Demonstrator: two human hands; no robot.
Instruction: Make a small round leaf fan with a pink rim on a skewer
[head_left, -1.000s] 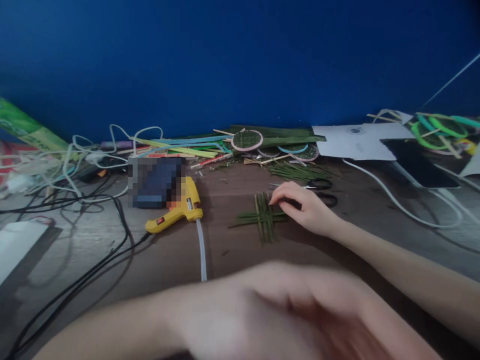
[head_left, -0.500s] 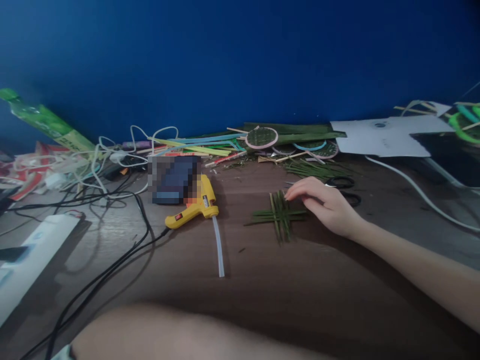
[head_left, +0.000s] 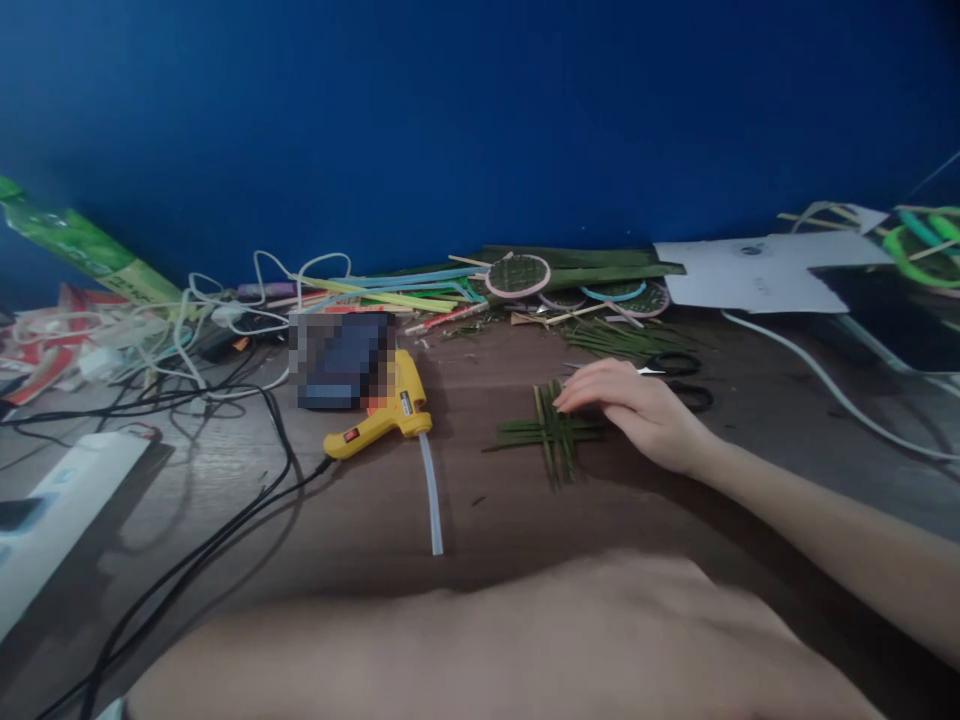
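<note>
A small crossed weave of green leaf strips point(head_left: 551, 432) lies flat on the brown table. My right hand point(head_left: 630, 405) reaches in from the right, its fingers close together and bent, with the fingertips on the weave's upper right part. Across the bottom, near the camera, stretches my left arm, with my left hand point(head_left: 660, 620) low at the right, blurred, its fingers not distinguishable. Scissors point(head_left: 679, 378) with black handles lie partly behind my right hand. Left of the weave is a yellow glue gun point(head_left: 409, 395) with a clear glue stick point(head_left: 431, 500) in it.
Black cables and a white power strip point(head_left: 75, 500) occupy the left. Behind are a blurred dark device point(head_left: 345, 360), a green bottle point(head_left: 90, 250), loose leaf strips point(head_left: 622, 337), round woven pieces point(head_left: 517, 275) and white paper point(head_left: 757, 275). A blue wall point(head_left: 480, 120) stands behind.
My left arm has extended rightward across the bottom, bringing the hand into view. My right hand's fingers have moved slightly left over the weave. The view has shifted a little.
</note>
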